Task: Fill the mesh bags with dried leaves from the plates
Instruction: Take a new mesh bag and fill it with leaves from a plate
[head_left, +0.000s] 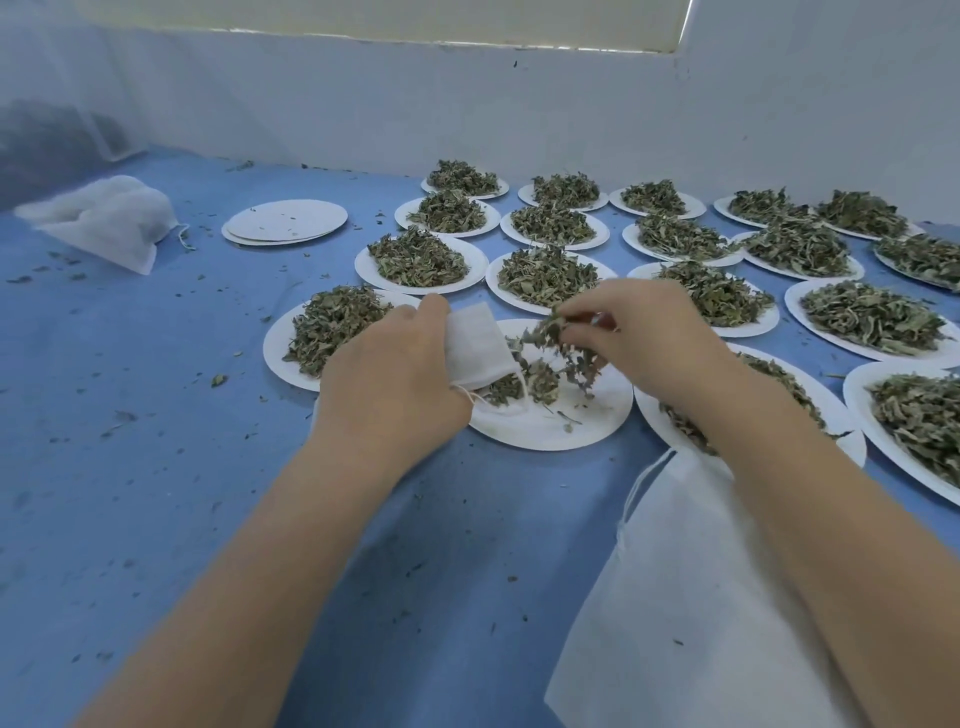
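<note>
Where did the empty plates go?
The stack of empty plates sits far left on the blue cloth, between the filled mesh bags and the leaf plates.

White plates (550, 431), white mesh bags (475, 345) — dull green leaves (415, 257) — blue cloth (156, 441)

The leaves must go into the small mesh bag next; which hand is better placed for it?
The right hand: its fingers already pinch a clump of dried leaves beside the small mesh bag. The left hand is occupied holding that bag over the nearly emptied plate.
</note>
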